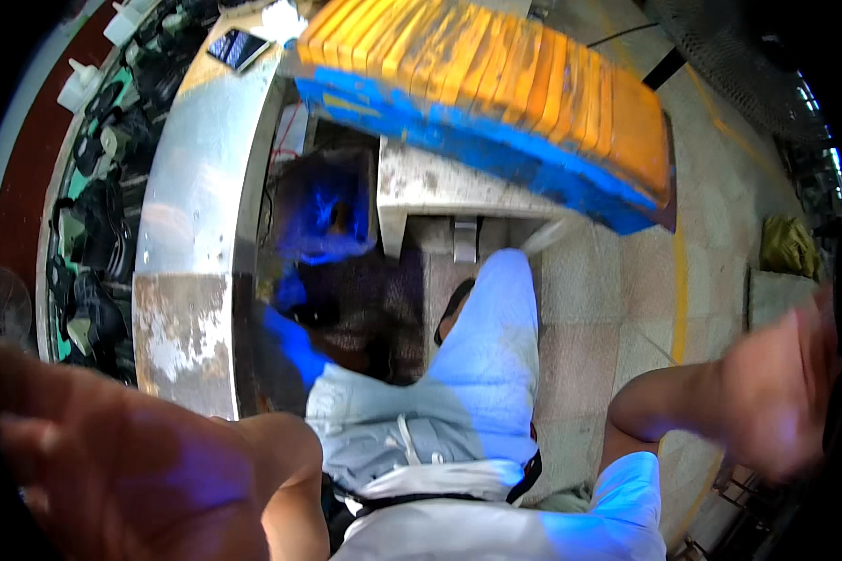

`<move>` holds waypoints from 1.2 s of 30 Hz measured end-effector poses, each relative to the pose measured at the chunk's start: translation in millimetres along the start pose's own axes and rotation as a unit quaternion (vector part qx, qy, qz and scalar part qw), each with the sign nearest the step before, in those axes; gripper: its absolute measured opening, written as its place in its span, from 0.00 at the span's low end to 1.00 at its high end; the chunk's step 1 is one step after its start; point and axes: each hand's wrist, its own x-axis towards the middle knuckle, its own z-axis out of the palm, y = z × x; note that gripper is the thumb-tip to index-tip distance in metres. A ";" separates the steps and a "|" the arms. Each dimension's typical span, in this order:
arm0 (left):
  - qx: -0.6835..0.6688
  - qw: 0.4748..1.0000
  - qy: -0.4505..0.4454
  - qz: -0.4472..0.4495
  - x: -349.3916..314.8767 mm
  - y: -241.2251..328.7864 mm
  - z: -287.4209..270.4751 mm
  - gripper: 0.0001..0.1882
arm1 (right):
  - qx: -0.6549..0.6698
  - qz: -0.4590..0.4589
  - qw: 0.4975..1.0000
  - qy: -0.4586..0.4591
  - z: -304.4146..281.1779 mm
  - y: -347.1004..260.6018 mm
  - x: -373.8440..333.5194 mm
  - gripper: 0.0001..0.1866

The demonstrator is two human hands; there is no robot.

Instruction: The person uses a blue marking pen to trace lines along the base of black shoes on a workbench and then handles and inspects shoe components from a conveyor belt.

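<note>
My left hand [131, 458] is raised close to the camera at the lower left, large and blurred. Its fingers run off into the dark rim, and nothing shows in it. At the right rim my right hand [776, 393] is also lifted and smeared, its fingertips hidden. Neither hand visibly touches any object. Ahead of my knees lies a long row of orange slabs [496, 65] standing on edge, with a blue layer [477, 140] beneath. Left of my legs stands a metal-topped table [192, 178], worn and rusty at its near end.
A phone [238, 50] lies on the table's far end. Several black shoes [94, 309] and a white bottle [80, 86] line the far left. A white bench [440, 178] sits under the slabs, beside a dark bin [372, 201]. A large fan [730, 56] stands at upper right.
</note>
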 end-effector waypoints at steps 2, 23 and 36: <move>0.055 0.998 0.013 -0.032 0.6 -14.7 -15.1 0.26 | -0.004 0.108 0.994 0.024 32.2 37.8 9.7 0.33; 0.732 0.585 -0.131 -0.324 -118.9 -95.1 -137.0 0.22 | -0.196 0.364 0.860 -0.301 217.5 333.9 92.3 0.10; 0.673 0.708 -0.079 -0.199 -111.0 -76.4 -122.3 0.21 | -0.205 0.196 0.959 -0.019 86.9 110.1 53.4 0.10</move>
